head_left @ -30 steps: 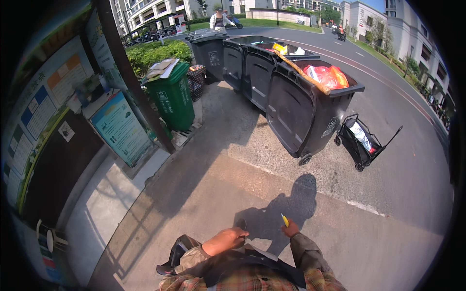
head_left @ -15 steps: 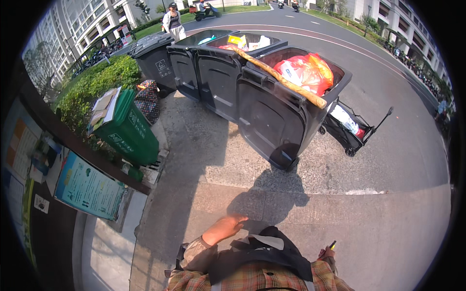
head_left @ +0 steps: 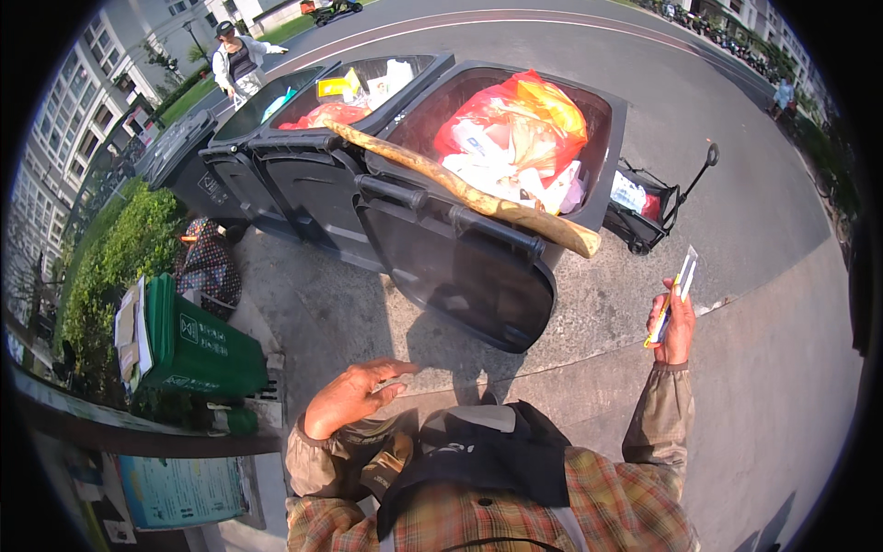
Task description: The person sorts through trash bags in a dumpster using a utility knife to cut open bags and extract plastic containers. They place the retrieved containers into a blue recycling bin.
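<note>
My right hand (head_left: 676, 324) is raised to the right, its fingers closed round a slim, flat yellow-and-white object (head_left: 684, 276) that points up and away from me. The exact kind of that object I cannot make out. In front of my chest, on the left, my left hand (head_left: 359, 396) holds nothing; its fingers stretch to the right with the thumb apart. The nearest black wheeled bin (head_left: 460, 267) stands ahead with its lid hanging down toward me. It holds red and orange plastic bags (head_left: 524, 124), and a long wooden stick (head_left: 460, 189) lies across its near rim.
More black bins (head_left: 308, 189) line up to the left, with rubbish inside. A green bin (head_left: 207, 340) topped with cardboard stands by a hedge (head_left: 120, 248) and a dotted bag (head_left: 207, 262). Right of the bins is a black folding cart (head_left: 644, 216). Beyond them walks a person (head_left: 241, 64).
My right hand has risen from low by my side with the slim object. My left hand has moved left and its fingers spread. The view has shifted closer to the bins.
</note>
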A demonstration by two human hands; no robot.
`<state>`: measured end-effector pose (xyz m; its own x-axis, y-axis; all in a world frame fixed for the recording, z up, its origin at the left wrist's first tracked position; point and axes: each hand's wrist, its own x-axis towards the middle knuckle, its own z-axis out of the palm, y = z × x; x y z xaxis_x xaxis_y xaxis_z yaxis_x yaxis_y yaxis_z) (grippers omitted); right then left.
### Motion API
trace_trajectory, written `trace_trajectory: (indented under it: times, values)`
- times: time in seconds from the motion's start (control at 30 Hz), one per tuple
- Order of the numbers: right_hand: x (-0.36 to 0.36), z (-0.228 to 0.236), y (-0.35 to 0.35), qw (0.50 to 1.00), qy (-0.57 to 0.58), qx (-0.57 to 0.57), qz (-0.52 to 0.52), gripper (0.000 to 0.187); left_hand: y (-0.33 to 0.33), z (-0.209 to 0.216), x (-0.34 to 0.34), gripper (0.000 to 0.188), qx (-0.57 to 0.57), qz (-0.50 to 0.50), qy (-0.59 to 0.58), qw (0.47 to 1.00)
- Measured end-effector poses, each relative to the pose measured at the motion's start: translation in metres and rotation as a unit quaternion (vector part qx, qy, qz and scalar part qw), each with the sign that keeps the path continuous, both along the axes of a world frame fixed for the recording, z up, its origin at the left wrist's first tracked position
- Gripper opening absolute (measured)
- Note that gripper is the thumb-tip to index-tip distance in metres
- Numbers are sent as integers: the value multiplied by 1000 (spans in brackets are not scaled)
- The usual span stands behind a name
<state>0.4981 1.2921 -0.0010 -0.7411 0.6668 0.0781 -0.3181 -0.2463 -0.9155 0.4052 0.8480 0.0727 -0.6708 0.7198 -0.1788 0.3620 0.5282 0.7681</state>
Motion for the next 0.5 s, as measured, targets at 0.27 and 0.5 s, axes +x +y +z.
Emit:
trace_trajectory:
  times: [0.27,0.5]
  values:
    - [-119,62,-36,992,-36,73,94,26,21,70,-182,33,-2,-133,12,991]
    - [-161,97,-52,991,-95,77,46,30,104,69,-354,33,-1,-88,242,966]
